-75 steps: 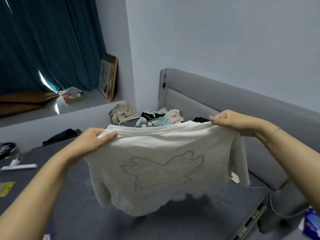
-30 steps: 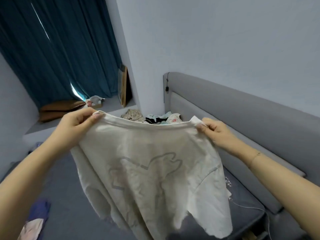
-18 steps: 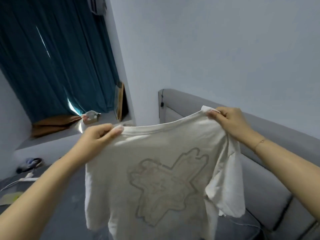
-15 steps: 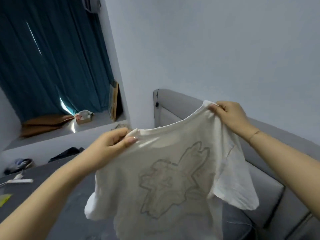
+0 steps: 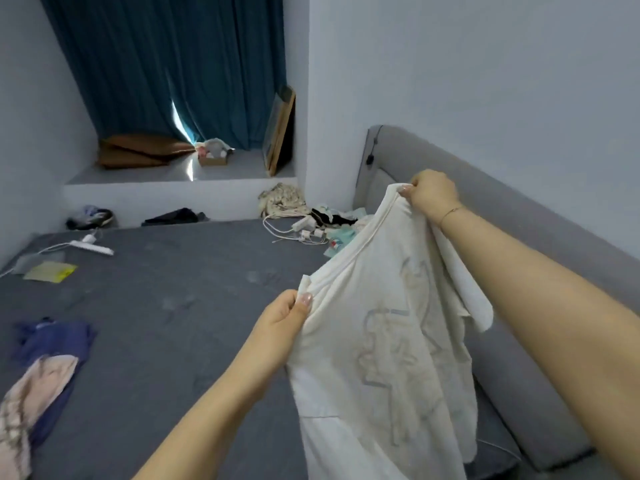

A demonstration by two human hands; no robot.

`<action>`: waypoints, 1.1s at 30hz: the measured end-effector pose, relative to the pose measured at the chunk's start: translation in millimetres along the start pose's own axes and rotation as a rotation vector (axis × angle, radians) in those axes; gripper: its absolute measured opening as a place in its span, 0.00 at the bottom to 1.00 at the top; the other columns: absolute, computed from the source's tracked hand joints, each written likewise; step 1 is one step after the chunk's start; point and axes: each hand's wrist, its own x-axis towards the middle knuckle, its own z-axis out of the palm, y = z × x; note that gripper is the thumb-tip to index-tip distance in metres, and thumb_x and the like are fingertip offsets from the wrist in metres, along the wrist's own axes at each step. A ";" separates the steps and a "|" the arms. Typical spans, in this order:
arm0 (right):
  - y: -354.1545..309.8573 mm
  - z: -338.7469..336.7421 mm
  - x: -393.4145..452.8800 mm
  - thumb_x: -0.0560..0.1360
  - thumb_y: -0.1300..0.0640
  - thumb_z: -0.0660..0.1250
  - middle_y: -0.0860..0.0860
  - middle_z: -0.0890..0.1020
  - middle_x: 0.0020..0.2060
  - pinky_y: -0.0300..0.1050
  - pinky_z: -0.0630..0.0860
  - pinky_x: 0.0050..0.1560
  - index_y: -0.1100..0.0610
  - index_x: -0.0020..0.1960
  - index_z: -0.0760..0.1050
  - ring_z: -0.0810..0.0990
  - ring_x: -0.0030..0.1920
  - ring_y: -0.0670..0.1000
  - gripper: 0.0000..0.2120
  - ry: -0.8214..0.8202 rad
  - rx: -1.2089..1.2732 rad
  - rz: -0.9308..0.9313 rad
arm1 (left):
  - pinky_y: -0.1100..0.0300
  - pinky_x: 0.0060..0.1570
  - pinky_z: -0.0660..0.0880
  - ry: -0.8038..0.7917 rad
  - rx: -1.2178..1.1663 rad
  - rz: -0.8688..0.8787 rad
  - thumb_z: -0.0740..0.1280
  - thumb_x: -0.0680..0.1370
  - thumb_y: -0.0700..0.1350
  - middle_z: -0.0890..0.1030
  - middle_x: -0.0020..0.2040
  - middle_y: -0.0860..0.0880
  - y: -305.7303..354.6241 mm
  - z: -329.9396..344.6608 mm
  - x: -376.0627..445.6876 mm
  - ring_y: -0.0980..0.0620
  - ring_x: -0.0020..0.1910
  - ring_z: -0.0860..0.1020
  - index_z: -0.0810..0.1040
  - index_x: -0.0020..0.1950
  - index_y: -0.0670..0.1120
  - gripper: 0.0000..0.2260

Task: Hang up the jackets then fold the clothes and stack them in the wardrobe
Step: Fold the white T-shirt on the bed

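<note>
Folding step underway: left hand (image 5: 282, 318) and right hand (image 5: 429, 194) each pinch a shoulder of the white tee (image 5: 381, 358), hanging above the bed (image 5: 166, 306); next, likely lay it flat to fold.

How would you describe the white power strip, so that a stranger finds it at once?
Start at the grey mattress and go to its far left part, before the low window ledge. There the power strip lies flat, a long white bar with a cable. The yellow sheet nearer the camera is flat paper, not a bar.
</note>
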 end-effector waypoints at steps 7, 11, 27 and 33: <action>-112.2 258.6 -8.0 0.80 0.55 0.64 0.55 0.69 0.31 0.46 0.57 0.38 0.57 0.30 0.60 0.68 0.39 0.55 0.23 -0.260 0.154 -0.098 | 0.65 0.35 0.70 0.252 -0.048 -0.451 0.58 0.82 0.55 0.76 0.40 0.52 -169.5 -106.2 9.2 0.59 0.34 0.73 0.74 0.47 0.43 0.16; -202.5 424.3 -36.0 0.80 0.58 0.63 0.52 0.69 0.32 0.46 0.54 0.38 0.57 0.29 0.61 0.71 0.42 0.57 0.23 -0.438 0.186 -0.262 | 0.66 0.33 0.69 0.445 -0.112 -0.650 0.58 0.83 0.53 0.76 0.39 0.49 -283.9 -186.2 8.2 0.58 0.34 0.73 0.73 0.46 0.41 0.16; -402.2 925.3 -196.0 0.81 0.54 0.64 0.59 0.70 0.69 0.40 0.63 0.61 0.68 0.51 0.79 0.72 0.65 0.56 0.16 -0.829 0.170 -0.310 | 0.70 0.26 0.65 0.853 0.020 -0.879 0.58 0.83 0.50 0.72 0.31 0.52 -642.5 -440.0 -50.8 0.64 0.26 0.71 0.69 0.38 0.49 0.14; -400.9 926.4 -206.6 0.77 0.57 0.68 0.60 0.67 0.69 0.47 0.67 0.67 0.65 0.63 0.72 0.72 0.63 0.54 0.18 -0.721 0.262 -0.361 | 0.70 0.27 0.65 0.838 0.204 -0.923 0.59 0.83 0.52 0.77 0.36 0.53 -650.2 -438.6 -49.2 0.60 0.33 0.75 0.71 0.47 0.49 0.09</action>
